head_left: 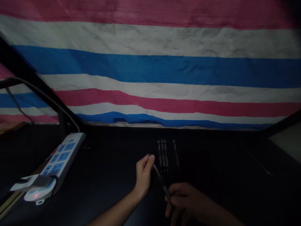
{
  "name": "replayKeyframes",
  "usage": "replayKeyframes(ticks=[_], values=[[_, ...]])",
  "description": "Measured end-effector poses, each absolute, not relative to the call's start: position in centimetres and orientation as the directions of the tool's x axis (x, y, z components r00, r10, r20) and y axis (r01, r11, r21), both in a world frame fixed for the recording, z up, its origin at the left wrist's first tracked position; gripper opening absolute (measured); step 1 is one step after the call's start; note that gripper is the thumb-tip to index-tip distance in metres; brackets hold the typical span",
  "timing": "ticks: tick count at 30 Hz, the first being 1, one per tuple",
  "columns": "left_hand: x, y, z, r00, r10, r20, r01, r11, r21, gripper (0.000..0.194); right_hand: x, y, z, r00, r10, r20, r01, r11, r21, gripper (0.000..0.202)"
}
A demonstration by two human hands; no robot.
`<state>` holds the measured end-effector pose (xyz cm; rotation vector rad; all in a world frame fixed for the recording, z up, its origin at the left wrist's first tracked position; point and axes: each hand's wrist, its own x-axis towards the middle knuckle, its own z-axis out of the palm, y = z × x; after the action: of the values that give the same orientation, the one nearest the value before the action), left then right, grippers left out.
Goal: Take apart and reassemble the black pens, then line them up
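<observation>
Between my two hands a dark pen (159, 174) slants above the black table. My left hand (144, 174) pinches its upper end, with the shiny tip poking out past the thumb. Lower down, my right hand (182, 199) grips the other end with thumb and fingers. Just beyond, several pens lie on the table: a group (163, 153) side by side, and one lone pen (176, 155) a little to their right. The dim light hides finer detail on the pens.
A white power strip (70, 147) with blue sockets runs along the left, a grey plug (43, 181) and cable at its near end. Behind the black table (105, 175) hangs a striped red, white and blue sheet (150, 69). Dark frame bars stand at both sides.
</observation>
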<state>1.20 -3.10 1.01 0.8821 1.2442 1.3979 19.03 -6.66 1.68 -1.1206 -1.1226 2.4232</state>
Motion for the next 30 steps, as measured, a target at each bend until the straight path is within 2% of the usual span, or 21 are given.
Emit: replayKeyframes(ticks=[6,18,25,30], values=[[0.9,-2.8,1.4,-0.205,0.974,-0.101,-0.225,0.054,0.973,0.048,18.9,-6.8,1.9,-0.625,0.523,-0.580,0.166,-0.637,-0.753,0.023],[-0.6,-1.4,1.6,-0.404,0.908,-0.107,-0.311,-0.027,0.950,0.049,19.0,-7.0,2.4,-0.625,0.536,-0.567,0.174,-0.613,-0.771,0.020],[-0.1,-1.6,1.4,-0.363,0.925,-0.116,-0.303,0.000,0.953,0.050,19.1,-7.0,1.8,-0.628,0.528,-0.572,0.166,-0.628,-0.761,0.021],[0.8,-2.8,0.9,-0.270,0.960,-0.071,-0.217,0.011,0.976,0.047,18.9,-7.0,1.6,-0.645,0.544,-0.537,0.101,-0.636,-0.765,0.022]])
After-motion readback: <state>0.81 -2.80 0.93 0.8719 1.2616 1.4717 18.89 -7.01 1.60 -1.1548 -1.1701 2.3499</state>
